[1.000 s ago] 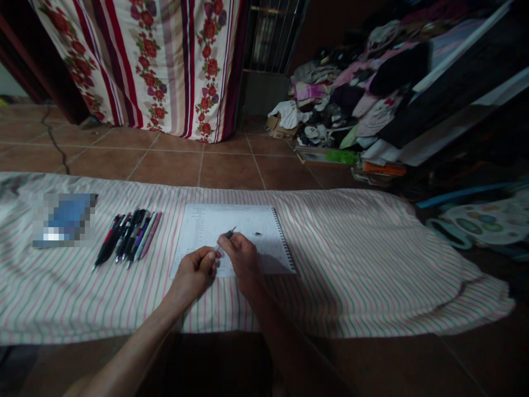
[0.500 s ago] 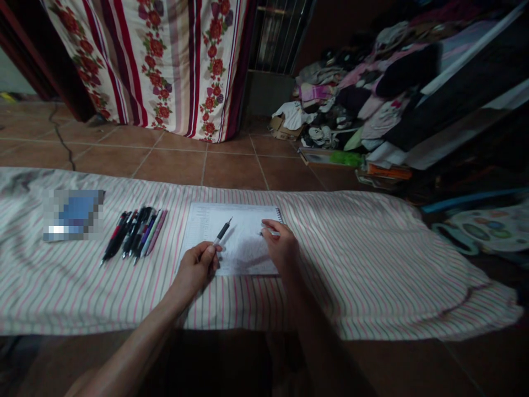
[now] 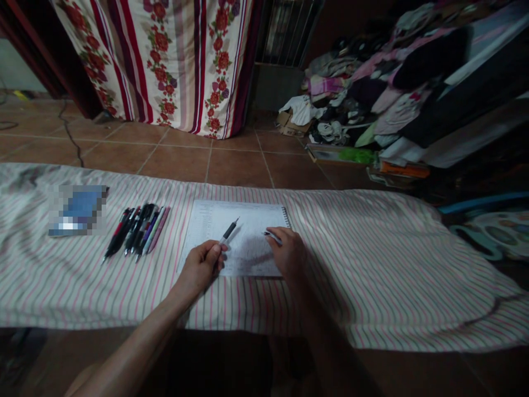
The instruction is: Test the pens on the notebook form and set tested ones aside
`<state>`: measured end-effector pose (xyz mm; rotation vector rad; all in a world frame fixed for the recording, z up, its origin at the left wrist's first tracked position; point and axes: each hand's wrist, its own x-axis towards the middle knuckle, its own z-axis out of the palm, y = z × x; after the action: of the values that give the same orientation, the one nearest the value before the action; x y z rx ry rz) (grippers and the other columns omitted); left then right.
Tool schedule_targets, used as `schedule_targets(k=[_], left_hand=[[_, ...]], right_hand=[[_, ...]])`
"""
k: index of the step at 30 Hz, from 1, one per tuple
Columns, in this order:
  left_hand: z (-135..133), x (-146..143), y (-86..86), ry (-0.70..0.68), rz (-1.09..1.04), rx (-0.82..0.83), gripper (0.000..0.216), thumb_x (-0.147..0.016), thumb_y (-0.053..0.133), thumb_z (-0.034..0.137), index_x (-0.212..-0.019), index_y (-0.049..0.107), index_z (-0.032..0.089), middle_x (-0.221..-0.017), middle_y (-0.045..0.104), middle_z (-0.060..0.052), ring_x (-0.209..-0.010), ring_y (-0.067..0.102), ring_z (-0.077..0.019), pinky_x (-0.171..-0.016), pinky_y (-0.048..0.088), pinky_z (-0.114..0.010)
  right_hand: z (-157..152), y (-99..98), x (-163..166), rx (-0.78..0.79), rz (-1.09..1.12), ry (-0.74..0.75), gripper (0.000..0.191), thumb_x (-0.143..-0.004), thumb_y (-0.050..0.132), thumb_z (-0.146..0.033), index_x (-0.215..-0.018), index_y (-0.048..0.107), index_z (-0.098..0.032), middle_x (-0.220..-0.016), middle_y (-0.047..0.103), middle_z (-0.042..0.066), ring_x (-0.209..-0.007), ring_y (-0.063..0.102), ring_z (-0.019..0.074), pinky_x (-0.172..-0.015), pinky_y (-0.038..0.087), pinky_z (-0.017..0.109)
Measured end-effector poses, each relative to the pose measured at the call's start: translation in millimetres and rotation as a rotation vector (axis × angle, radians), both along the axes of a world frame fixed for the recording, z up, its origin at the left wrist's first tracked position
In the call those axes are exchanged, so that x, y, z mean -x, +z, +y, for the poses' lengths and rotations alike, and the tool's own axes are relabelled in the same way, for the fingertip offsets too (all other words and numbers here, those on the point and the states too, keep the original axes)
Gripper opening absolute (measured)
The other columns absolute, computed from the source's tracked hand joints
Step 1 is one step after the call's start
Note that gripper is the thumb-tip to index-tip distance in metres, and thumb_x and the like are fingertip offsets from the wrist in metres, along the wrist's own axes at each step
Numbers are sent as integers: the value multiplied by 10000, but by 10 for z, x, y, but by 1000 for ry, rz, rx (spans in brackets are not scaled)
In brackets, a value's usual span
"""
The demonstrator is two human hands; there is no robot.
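A spiral notebook [image 3: 243,264] with a written or printed page lies flat on the striped cloth. Over its left half, my left hand [image 3: 205,260] is closed around a pen [image 3: 230,230] with a white barrel and dark grip, its thin tip pointing up and away to the right. My right hand [image 3: 289,251], above the notebook's right side by the spiral, pinches a short pale pen-like piece [image 3: 273,237] with a dark end. Most of that piece is hidden by the fingers. The two hands are apart.
Several pens [image 3: 138,229] lie in a row left of the notebook. Farther left is a blurred-out blue item [image 3: 80,209]. Beyond the striped cloth [image 3: 372,264] are a tiled floor, a floral curtain [image 3: 165,66] and a heap of clothes [image 3: 363,94].
The view has shifted slightly. My right hand has turned so that more of the pale pen-like piece shows between its fingers. My left hand keeps hold of the pen.
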<state>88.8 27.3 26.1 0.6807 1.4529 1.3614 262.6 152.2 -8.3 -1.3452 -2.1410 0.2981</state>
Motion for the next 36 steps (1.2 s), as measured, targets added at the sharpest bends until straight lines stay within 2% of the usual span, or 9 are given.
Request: schedule_targets(k=[10,17,21,25,30,36], left_hand=[[-1,-29,-20,-4,-19,-5,325,-701,602,452,-770,591,134,-516,475,35,-472,424,-78,-485,304,-222],[10,-5,-23,-35,-8,-6,388,-673,612,495,-776,588,122,-515,473,41,-470,419,-74,-479,298,-220],[0,-1,-20,-41,-21,4,413,-663,624,499,-807,601,112,-527,495,33,-473,421,-71,-481,292,-218],[-13,-10,0,-38,-27,-1,420,-654,637,491,-816,614,105,-551,524,16,-475,424,-74,-476,285,-224],[-15,-10,29,-45,0,-36,384,-677,624,473,-797,623,108,-559,544,0,-478,431,-81,-490,304,-233],[10,-25,5,-29,-19,-41,396,-665,632,484,-801,621,112,-551,531,11,-480,432,-83,-494,307,-231]], right_hand=[[-14,34,42,41,51,-28,155,-774,548,-224,-832,684,-176,-896,665,101,-826,595,232,-761,445,362],[1,65,88,253,447,-32,205,-755,547,-341,-866,627,-188,-812,693,67,-773,648,209,-724,483,324],[6,91,155,295,586,-16,256,-734,565,-380,-898,589,-186,-743,676,47,-684,634,181,-665,483,298],[-40,188,232,399,753,5,243,-724,569,-389,-857,567,-186,-680,664,27,-587,582,138,-576,453,260],[-120,317,295,588,1004,-79,271,-651,657,-364,-835,594,-175,-697,670,19,-584,554,105,-580,436,244],[-149,366,296,655,1101,-75,322,-594,719,-326,-854,615,-168,-707,650,1,-604,541,93,-608,428,243]])
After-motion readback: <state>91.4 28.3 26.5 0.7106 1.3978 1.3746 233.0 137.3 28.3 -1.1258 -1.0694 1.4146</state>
